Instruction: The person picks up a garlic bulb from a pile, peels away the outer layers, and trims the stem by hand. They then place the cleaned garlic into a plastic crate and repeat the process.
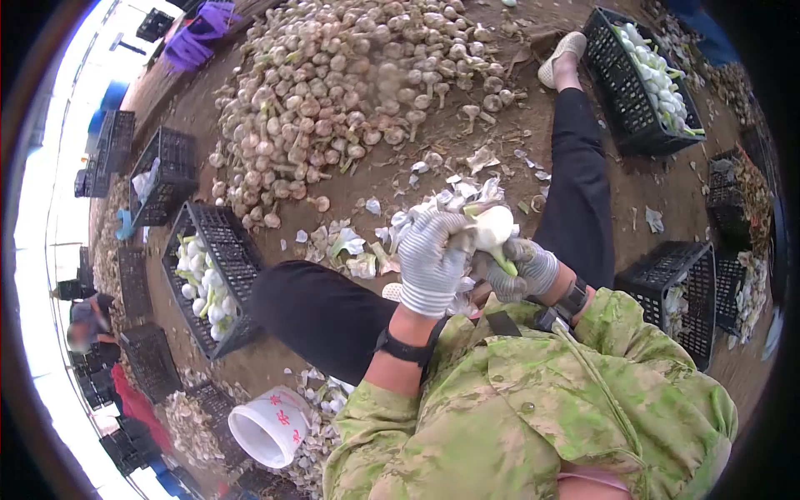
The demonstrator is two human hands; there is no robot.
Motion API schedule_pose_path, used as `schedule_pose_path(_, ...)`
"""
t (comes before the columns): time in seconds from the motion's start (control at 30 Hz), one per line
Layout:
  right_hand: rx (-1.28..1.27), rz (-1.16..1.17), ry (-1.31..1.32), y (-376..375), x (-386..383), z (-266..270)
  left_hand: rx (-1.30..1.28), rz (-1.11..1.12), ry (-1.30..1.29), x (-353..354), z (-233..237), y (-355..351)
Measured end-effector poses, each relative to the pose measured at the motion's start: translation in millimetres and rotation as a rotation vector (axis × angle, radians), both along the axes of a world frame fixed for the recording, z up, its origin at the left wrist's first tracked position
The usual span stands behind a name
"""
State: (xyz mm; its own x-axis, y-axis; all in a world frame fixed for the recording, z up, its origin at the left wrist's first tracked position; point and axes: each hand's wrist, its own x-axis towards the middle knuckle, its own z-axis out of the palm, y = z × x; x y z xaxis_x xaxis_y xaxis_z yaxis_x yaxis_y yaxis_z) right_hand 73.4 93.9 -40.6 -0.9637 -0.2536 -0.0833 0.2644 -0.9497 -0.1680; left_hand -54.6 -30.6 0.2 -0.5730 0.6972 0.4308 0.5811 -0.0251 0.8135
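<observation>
Both hands wear striped grey-white gloves and meet in front of my body. Between them is a white peeled garlic bulb [493, 225] with a short green stem pointing down. My left hand [435, 254] has its fingers wrapped at the bulb's left side. My right hand [527, 268] is closed around the stem end, just below the bulb. Loose garlic skins [450, 196] lie on the ground behind the hands. Farther off spreads a large pile of unpeeled garlic [333, 92].
Black crates of peeled garlic stand at the left [225, 250] and upper right [633, 100]. Another crate [667, 287] is at the right. A white bucket [268, 425] sits at the lower left. A person [87, 321] is at the far left.
</observation>
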Motion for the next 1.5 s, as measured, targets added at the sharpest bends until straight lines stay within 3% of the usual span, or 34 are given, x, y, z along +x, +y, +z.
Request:
schedule_pose_path(0.03,0.021,0.061,0.029,-0.9,-0.4,4.0,0.001,0.009,-0.002,-3.9,-4.8,-2.5)
schedule_pose_path(0.1,-0.007,0.100,0.048,-3.7,9.7,20.5,0.186,0.282,-0.810,-21.8,-17.6,-6.8)
schedule_pose_path(0.13,0.079,0.046,-0.054,-2.3,19.1,27.5,0.010,0.332,-0.789,-37.0,-6.2,-13.7)
schedule_pose_path(0.2,0.240,0.003,-0.175,1.7,15.7,29.8,0.076,0.236,-0.175,-40.9,-14.1,-14.6)
schedule_pose_path(0.23,0.311,-0.002,-0.212,-1.3,5.0,24.8,0.017,0.153,-0.100,-25.3,8.4,-15.1)
schedule_pose_path(0.27,0.504,0.072,-0.147,1.9,-1.5,14.0,0.074,-0.162,-0.633,-11.1,-13.3,-15.3)
schedule_pose_path(0.3,0.700,0.116,-0.084,0.0,-10.1,5.8,-0.039,-0.020,-0.241,2.2,-5.9,-15.4)
schedule_pose_path(0.33,0.691,0.144,-0.035,-12.0,-25.1,6.4,-0.047,0.023,-0.206,-6.5,-6.7,-22.0)
schedule_pose_path(0.4,0.597,0.090,-0.072,-18.9,-39.5,14.4,0.056,-0.130,-0.802,-19.4,-17.4,-26.5)
schedule_pose_path(0.43,0.608,0.097,-0.063,-17.0,-46.5,16.5,0.298,-0.076,-1.195,-43.0,-16.9,-33.7)
schedule_pose_path(0.47,0.537,0.139,-0.053,-13.2,-56.4,18.4,0.215,0.195,-0.681,-52.4,-16.9,-52.1)
schedule_pose_path(0.5,0.463,0.171,-0.044,-8.7,-64.7,20.9,0.041,0.384,-0.113,-95.6,-59.6,-75.2)
schedule_pose_path(0.53,0.673,0.083,-0.099,-14.3,-69.1,29.7,0.330,0.391,-0.360,-123.7,-46.6,-108.0)
schedule_pose_path(0.57,0.774,0.066,-0.182,-14.2,-73.4,23.9,-0.083,0.579,0.075,-141.6,-15.2,-138.4)
schedule_pose_path(0.63,0.995,0.073,-0.047,-11.6,-72.6,18.4,0.928,0.444,-0.755,-167.3,17.0,-175.1)
schedule_pose_path(0.67,0.803,0.189,-0.281,-8.5,-72.4,8.7,1.087,0.700,-0.979,-171.6,28.0,-187.9)
schedule_pose_path(0.7,0.828,0.209,-0.266,-8.9,-71.9,-1.7,1.223,0.981,-1.193,-171.6,32.8,-193.1)
schedule_pose_path(0.8,0.939,0.093,-0.051,-3.4,-66.2,-7.2,0.602,0.698,-1.171,-161.9,25.5,-150.8)
schedule_pose_path(0.83,0.930,0.079,-0.070,2.0,-67.9,-7.3,0.468,0.524,-1.246,-164.3,22.4,-137.8)
schedule_pose_path(0.9,0.874,0.115,-0.009,19.2,-71.6,-5.3,0.288,0.416,-1.133,-174.4,3.3,-109.9)
schedule_pose_path(0.97,0.868,0.042,-0.073,32.0,-79.1,5.3,0.193,0.421,-1.086,-180.9,0.5,-72.3)
schedule_pose_path(1.03,0.837,-0.011,-0.105,47.2,-86.8,25.6,0.012,0.441,-1.109,-204.6,-30.7,-47.0)
schedule_pose_path(1.07,0.695,-0.063,-0.083,52.3,-93.2,20.2,-0.083,0.496,-1.097,-211.4,-47.8,-33.3)
schedule_pose_path(1.1,0.684,-0.076,-0.097,55.5,-98.7,18.3,-0.156,0.407,-1.104,-224.8,-78.2,-27.2)
schedule_pose_path(1.17,0.575,-0.178,-0.230,66.2,-110.4,13.0,-0.411,0.522,-0.921,-224.6,-115.4,2.9)
schedule_pose_path(1.27,0.440,-0.242,-0.357,75.5,-109.0,-37.7,-0.568,0.457,-0.457,-225.1,-144.9,48.6)
schedule_pose_path(1.3,0.393,-0.251,-0.406,79.1,-106.2,-59.9,-0.584,0.445,-0.462,-232.3,-153.2,63.0)
schedule_pose_path(1.37,0.455,-0.300,-0.521,78.1,-96.1,-93.9,-0.604,0.457,-0.226,-249.9,-171.8,94.3)
schedule_pose_path(1.4,0.474,-0.308,-0.550,78.2,-92.4,-102.5,-0.537,0.463,-0.154,-254.3,-170.7,114.1)
schedule_pose_path(1.47,0.429,-0.331,-0.603,78.7,-90.3,-113.3,-0.637,0.491,-0.063,-278.6,-182.4,148.1)
schedule_pose_path(1.5,0.556,-0.319,-0.568,82.8,-91.8,-99.7,-0.648,0.485,-0.033,-287.8,-183.2,166.4)
